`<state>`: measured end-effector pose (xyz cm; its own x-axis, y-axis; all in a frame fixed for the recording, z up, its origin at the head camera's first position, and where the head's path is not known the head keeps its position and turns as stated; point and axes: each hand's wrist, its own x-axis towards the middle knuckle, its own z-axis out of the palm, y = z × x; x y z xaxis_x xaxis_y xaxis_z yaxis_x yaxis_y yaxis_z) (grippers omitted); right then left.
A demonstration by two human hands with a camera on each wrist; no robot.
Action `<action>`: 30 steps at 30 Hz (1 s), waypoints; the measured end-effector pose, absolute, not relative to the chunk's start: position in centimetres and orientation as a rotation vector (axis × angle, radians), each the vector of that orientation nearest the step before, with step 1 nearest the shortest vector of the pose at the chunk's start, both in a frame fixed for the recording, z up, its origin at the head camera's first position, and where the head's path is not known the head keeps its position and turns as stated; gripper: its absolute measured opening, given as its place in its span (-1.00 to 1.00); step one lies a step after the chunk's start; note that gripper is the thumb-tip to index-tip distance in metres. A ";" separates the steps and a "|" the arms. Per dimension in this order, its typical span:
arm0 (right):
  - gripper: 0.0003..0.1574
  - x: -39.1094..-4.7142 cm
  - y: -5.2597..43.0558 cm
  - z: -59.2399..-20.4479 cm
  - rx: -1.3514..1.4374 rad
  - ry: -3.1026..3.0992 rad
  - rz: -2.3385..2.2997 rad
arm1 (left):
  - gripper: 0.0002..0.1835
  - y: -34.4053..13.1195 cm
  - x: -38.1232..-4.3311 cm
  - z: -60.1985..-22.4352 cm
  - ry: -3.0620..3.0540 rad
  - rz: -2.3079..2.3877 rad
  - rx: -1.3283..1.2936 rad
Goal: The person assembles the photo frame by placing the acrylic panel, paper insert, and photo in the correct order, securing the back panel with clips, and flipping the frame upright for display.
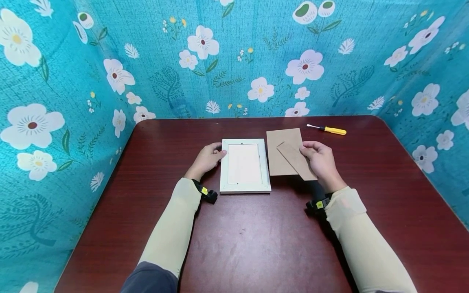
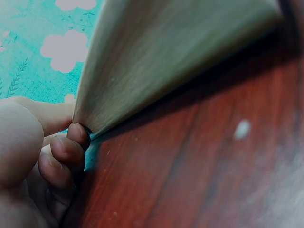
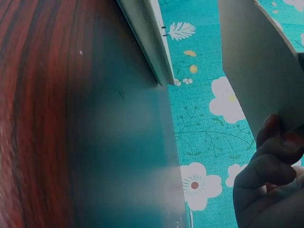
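A white picture frame [image 1: 224, 173] lies at the middle of the table, with a plain white panel [image 1: 244, 165] inside its opening. My left hand [image 1: 208, 160] grips the frame's left edge, thumb on top; in the left wrist view the fingers curl against its side [image 2: 156, 52]. To the right of the frame, my right hand [image 1: 322, 162] pinches a brown backing board [image 1: 276, 140] by its right edge. A stand leg [image 1: 297, 162] lies slanted across that board. The right wrist view shows the board [image 3: 256, 61] held up, apart from the frame [image 3: 147, 38].
A screwdriver with a yellow handle [image 1: 335, 130] lies near the back edge of the dark red table [image 1: 242, 244], beyond my right hand. A blue flowered cloth [image 1: 234, 61] hangs behind the table and along both sides.
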<state>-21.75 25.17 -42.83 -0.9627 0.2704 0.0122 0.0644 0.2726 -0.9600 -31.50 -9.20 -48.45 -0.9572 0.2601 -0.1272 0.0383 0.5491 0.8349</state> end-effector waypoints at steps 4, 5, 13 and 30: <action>-0.57 -22.0 24.7 -42.8 -0.310 -2.378 1.768 | -0.42 -9.2 -31.5 -48.1 2.543 1.371 0.248; -0.57 -22.1 24.5 -42.8 -0.310 -2.376 1.778 | -0.42 -9.2 -31.5 -48.0 2.545 1.368 0.249; -0.60 -22.6 23.5 -43.3 -0.324 -2.380 1.891 | -0.42 -9.1 -31.4 -47.9 2.544 1.356 0.243; -0.60 -23.4 20.9 -44.3 -0.293 -2.401 1.995 | -0.40 -9.2 -31.5 -48.5 2.542 1.373 0.258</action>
